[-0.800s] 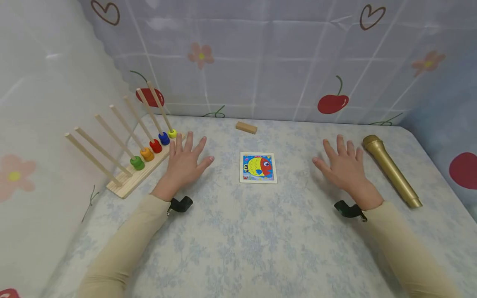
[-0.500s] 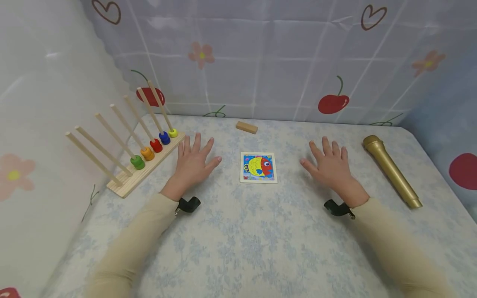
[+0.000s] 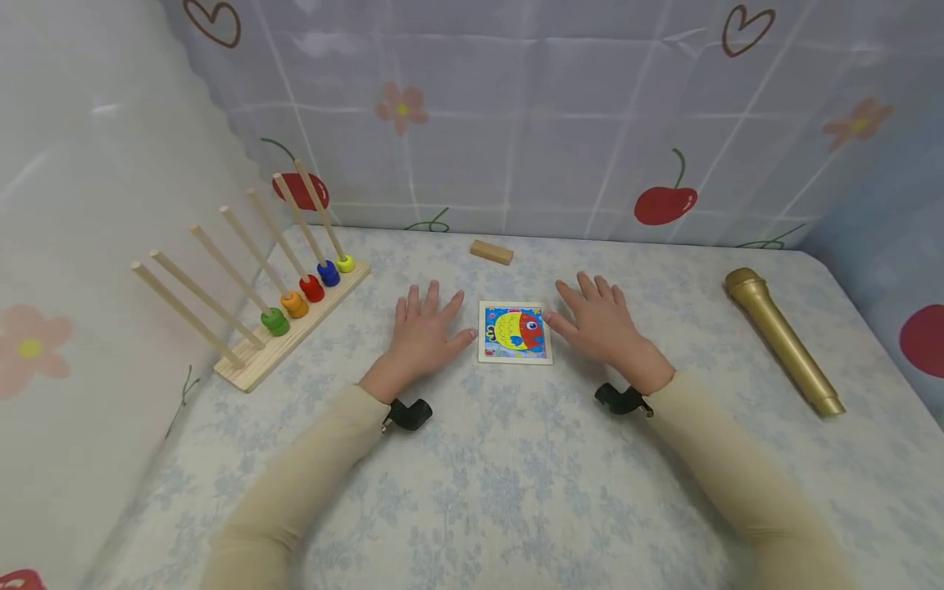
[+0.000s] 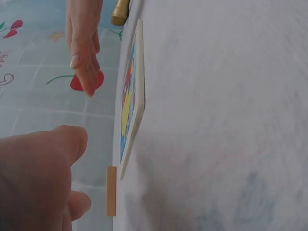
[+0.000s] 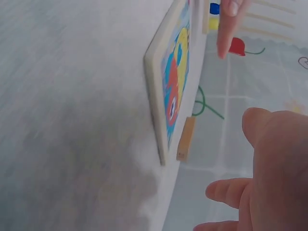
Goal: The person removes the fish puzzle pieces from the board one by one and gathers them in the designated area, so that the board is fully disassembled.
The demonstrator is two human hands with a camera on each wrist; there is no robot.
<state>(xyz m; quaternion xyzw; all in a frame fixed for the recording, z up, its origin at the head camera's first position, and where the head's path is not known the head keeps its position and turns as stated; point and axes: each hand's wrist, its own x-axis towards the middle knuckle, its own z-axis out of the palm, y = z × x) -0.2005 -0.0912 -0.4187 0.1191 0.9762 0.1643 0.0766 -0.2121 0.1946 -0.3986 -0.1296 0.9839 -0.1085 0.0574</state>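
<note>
A square fish puzzle (image 3: 515, 333) with a pale wooden border lies flat on the table, a red and yellow fish on its blue face. Just left of it my left hand (image 3: 424, 340) hovers palm down, fingers spread, its thumb near the puzzle's left edge. On the other side my right hand (image 3: 601, 328) is held likewise, with the thumb tip over or beside the right edge; touch cannot be told from the head view. Both wrist views show a gap between the thumbs and the puzzle (image 4: 132, 103). Neither hand holds anything.
A wooden peg stand (image 3: 254, 369) with coloured beads stands at the left. Behind the puzzle lies a small wooden block (image 3: 492, 251). A gold microphone (image 3: 783, 340) lies at the right. A patterned curtain (image 3: 472, 123) hangs along the table's back edge.
Both hands have moved inward toward the puzzle, the left hand rightward and the right hand leftward. The puzzle, block, peg stand and microphone stay in place.
</note>
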